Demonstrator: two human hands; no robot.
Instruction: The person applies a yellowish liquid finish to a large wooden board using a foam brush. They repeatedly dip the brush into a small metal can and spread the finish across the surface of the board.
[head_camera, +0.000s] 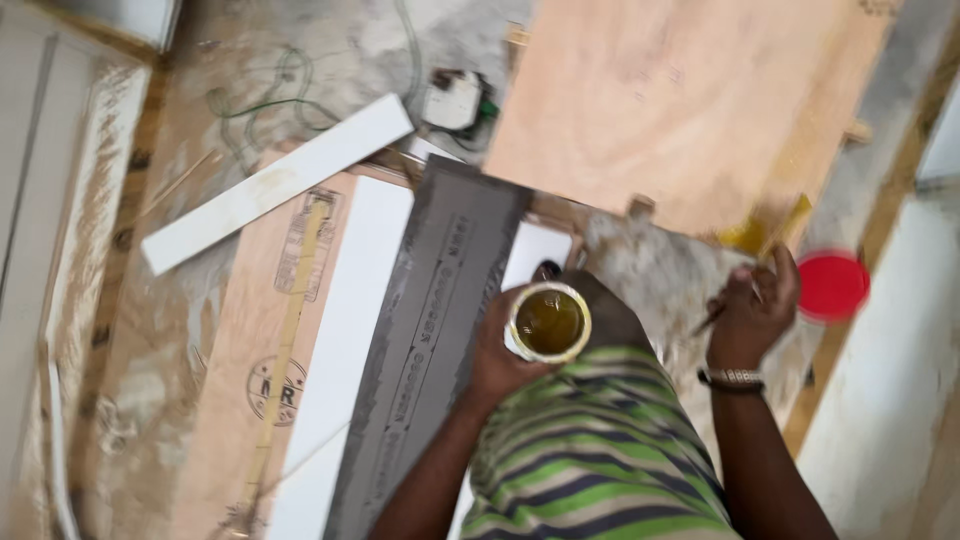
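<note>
Currently left hand (497, 350) is wrapped around an open tin (548, 322), held upright at chest height, yellowish-brown liquid inside. Right hand (752, 310) is closed on a thin stick-like tool (712, 318), possibly a brush, too blurred to confirm. Red lid (832, 286) lies just beside it; grey laminate strip (430, 340) lies left of the tin.

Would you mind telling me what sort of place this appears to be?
Probably a carpentry or interior fit-out site: plywood sheets and white laminate strips lie on a dusty floor, and the left hand holds an open tin of yellowish adhesive.
</note>
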